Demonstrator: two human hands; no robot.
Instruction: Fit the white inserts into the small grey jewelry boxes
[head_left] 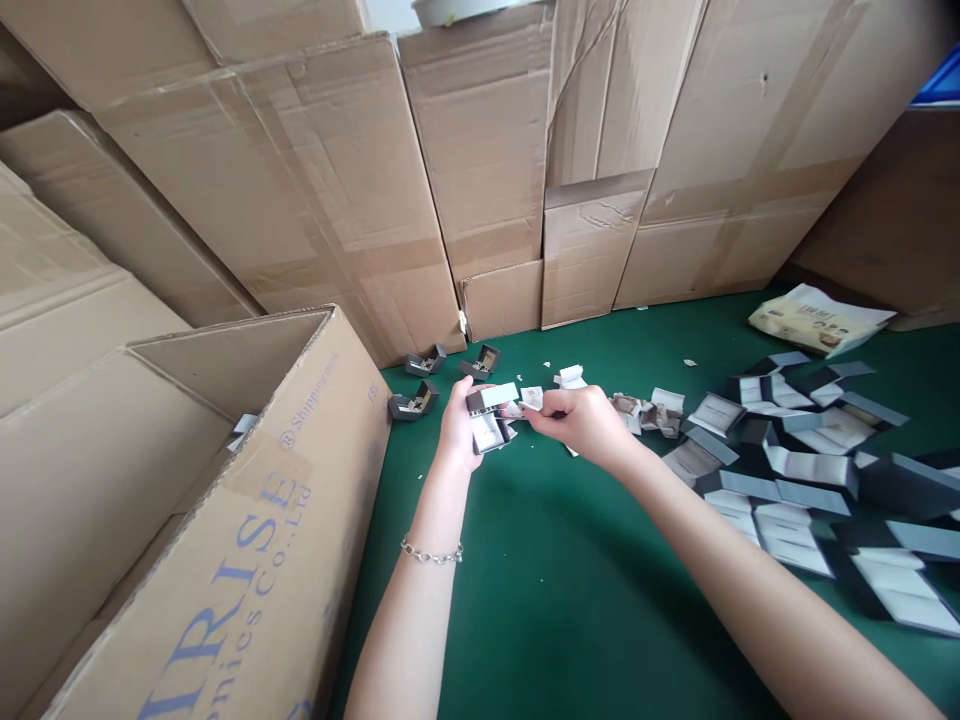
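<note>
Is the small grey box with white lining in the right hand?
No, the left hand holds the open small grey box.

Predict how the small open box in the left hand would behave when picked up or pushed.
The small box is probably stiff, given its flat sides and crisp edges. It looks light, since the left hand alone seems to support it. Its raised lid may make it apt to tip.
</note>
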